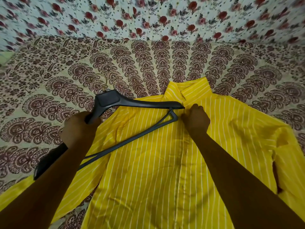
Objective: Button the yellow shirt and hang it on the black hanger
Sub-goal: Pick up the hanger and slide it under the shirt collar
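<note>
**Q:** Head view, hanging stage: what holds what?

**A:** Left hand (79, 124) has its fingers curled round one shoulder arm of the black hanger (132, 104). Right hand (195, 120) pinches the front of the yellow shirt (156, 171) just below the collar (189, 92). The shirt lies flat, front up, on a patterned bedspread (148, 63), its placket apparently closed; the buttons are too small to confirm. The hanger's far tip sits at the neck opening, touching or just above the cloth.

**Q:** What could go wrong?

**A:** Judged from this pose, the tip may snag the top of the placket or strain it if pushed through a closed neck. A slack pinch would let the opening collapse before the tip enters. The hanger's metal hook (100, 81) could catch the bedspread.

**Q:** Any containers?

**A:** None in view; a floral cloth (148, 17) lies beyond the bedspread.
</note>
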`<state>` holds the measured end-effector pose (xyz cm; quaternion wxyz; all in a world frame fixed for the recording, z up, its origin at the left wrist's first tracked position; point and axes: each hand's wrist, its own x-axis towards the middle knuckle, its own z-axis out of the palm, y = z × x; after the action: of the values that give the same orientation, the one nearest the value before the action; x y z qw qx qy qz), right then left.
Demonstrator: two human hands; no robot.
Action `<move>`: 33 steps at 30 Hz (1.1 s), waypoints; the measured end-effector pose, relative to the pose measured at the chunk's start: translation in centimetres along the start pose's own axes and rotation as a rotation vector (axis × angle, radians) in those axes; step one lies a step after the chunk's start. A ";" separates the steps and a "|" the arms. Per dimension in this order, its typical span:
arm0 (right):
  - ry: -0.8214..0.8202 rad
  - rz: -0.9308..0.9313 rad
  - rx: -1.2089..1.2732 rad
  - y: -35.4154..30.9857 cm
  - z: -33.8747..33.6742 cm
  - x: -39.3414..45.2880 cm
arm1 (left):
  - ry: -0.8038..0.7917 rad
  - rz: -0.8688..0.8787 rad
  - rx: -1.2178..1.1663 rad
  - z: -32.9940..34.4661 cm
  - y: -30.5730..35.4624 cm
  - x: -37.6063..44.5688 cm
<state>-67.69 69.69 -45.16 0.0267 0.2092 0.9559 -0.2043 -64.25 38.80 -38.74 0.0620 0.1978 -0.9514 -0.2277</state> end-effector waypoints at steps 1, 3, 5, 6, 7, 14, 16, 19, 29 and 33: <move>0.006 0.000 -0.029 -0.1 -0.1 0.3 | 0.002 -0.001 0.005 0.0 0.2 -0.1; 0.044 0.006 -0.008 0.2 -0.3 0.7 | -0.004 -0.010 0.008 -0.1 0.5 -0.4; 0.160 0.041 0.161 0.8 -0.7 0.7 | -0.014 -0.008 -0.002 0.1 0.9 -0.5; 0.243 0.069 0.275 1.0 -1.1 0.5 | -0.024 -0.002 -0.011 0.3 1.2 -0.5; 0.330 0.087 0.374 1.2 -1.6 0.5 | -0.035 0.001 -0.022 0.5 1.5 -0.5; 0.355 -0.091 0.530 1.3 -5.2 0.7 | -0.130 0.056 -0.114 4.1 7.4 -0.5; 0.315 -0.162 0.560 0.9 -5.5 0.5 | -0.170 0.102 -0.116 5.8 9.7 -1.0; 0.191 -0.180 0.621 1.4 -5.4 1.1 | -0.233 0.211 -0.131 8.8 14.2 -1.9; 0.178 -0.362 0.591 6.0 -6.5 3.3 | -0.298 0.315 -0.048 13.9 22.8 -3.6; 0.240 -0.138 0.249 10.2 -8.2 4.7 | -0.309 0.364 -0.093 14.1 22.4 -3.2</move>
<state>-67.50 83.24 -42.17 -0.1279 0.1678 0.9316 -0.2958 -72.08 64.17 -41.10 -0.0352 -0.0172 -0.9581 -0.2837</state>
